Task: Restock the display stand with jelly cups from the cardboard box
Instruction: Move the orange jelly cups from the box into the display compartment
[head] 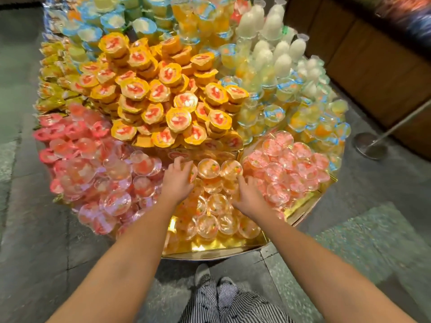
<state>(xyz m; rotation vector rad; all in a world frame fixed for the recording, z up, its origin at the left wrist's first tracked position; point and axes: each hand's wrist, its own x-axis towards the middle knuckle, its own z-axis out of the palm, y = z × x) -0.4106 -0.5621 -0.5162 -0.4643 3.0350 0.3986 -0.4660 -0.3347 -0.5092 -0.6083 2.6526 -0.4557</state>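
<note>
Front jelly cups (208, 167): clear, orange filling;
Side jelly cups (79, 145): clear, pink filling;
Centre stack lids (163, 94): yellow-orange, red-and-white print;
Bottles (282, 61): milky white;
Back lids (89, 33): blue-rimmed;
Stand lining (233, 245): shiny gold;
Trousers (224, 304): black-and-white stripes;
Floor (35, 229): grey-green

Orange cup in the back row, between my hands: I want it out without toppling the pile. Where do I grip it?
Probably from above, pinching the cup front to back across its wall. Its round face tilts up toward you, it sits atop the pile, and a neighbour crowds its right side.
</note>
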